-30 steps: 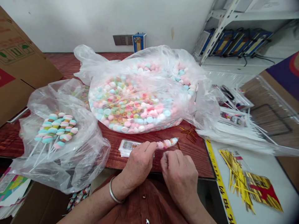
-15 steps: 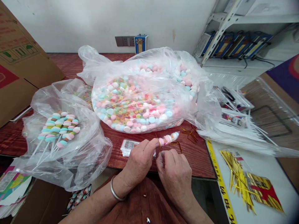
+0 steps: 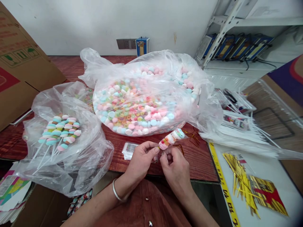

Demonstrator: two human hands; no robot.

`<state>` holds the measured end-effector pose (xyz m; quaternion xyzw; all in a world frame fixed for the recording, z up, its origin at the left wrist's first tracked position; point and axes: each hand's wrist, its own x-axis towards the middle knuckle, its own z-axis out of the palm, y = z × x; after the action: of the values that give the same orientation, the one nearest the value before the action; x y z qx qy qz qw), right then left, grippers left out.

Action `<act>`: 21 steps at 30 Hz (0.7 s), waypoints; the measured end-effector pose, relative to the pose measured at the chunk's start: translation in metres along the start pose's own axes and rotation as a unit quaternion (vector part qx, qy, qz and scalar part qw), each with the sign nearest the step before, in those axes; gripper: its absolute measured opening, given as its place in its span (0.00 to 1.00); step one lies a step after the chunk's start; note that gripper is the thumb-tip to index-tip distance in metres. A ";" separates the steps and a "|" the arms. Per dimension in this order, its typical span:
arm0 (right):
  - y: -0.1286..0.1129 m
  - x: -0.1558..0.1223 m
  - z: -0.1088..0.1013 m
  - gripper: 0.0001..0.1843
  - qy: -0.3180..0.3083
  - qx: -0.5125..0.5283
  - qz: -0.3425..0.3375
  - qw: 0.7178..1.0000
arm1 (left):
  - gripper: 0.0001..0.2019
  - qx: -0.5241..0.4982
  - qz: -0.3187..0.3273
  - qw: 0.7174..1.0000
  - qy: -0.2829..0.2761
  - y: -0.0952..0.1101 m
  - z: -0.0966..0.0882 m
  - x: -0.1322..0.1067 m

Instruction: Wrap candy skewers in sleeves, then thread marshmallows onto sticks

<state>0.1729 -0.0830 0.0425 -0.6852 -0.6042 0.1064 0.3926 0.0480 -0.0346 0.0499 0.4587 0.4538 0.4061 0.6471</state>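
Observation:
My left hand [image 3: 145, 157] pinches the lower end of a marshmallow skewer [image 3: 171, 138] in a clear printed wrapper, which points up and to the right. A bit of gold tie shows at the wrapper's gathered base, by the left thumb. Close beside it, my right hand [image 3: 175, 164] is closed with thumb and fingers pressed together; what they hold, if anything, is hidden. Dark gold twist ties [image 3: 193, 137] lie on the table to the right of the skewer. A stack of clear printed wrappers [image 3: 129, 150] lies left of my left hand.
Behind my hands sits a large clear bag [image 3: 146, 104] of marshmallows and gummy rings. Unwrapped skewers [image 3: 59, 130] rest on plastic at the left. To the right are white sticks [image 3: 239, 134], gold twist ties [image 3: 241, 179] and a cardboard box [image 3: 276, 104]. Another box [image 3: 26, 69] stands left.
The wrapped skewer has turned so its printed front shows, and its tip has risen slightly. Both hands have rolled, showing the left thumb now; they stay close together.

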 end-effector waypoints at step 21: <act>-0.003 0.005 0.007 0.10 -0.035 0.286 0.154 0.945 | 0.08 0.163 0.168 0.972 0.002 -0.008 0.002 -0.001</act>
<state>0.1678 -0.0757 0.0410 -0.6243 -0.4487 0.3579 0.5299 0.0507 -0.0380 0.0425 0.6272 0.4312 0.4306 0.4850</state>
